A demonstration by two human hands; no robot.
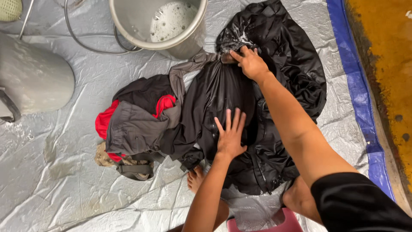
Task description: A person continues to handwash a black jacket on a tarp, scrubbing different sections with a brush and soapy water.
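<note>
A wet black garment [283, 77] lies spread on a silver tarp [64, 180]. My left hand [231, 135] presses flat on its middle, fingers spread apart. At the garment's far end my right hand [249, 62] rests on a soapy patch [238, 39] of the cloth, fingers curled over something I cannot make out. To the left lies a heap of other clothes: a grey piece [137, 126], a red piece [103, 122] and a beige one [103, 158] under them.
A metal pot [171, 41] with foamy water stands at the top centre, a hose [86, 43] looping beside it. A grey rounded container [34, 77] sits at left. A blue tarp edge [356, 86] and yellow floor run along the right. My bare foot [195, 178] and a pink stool [274, 223] are below.
</note>
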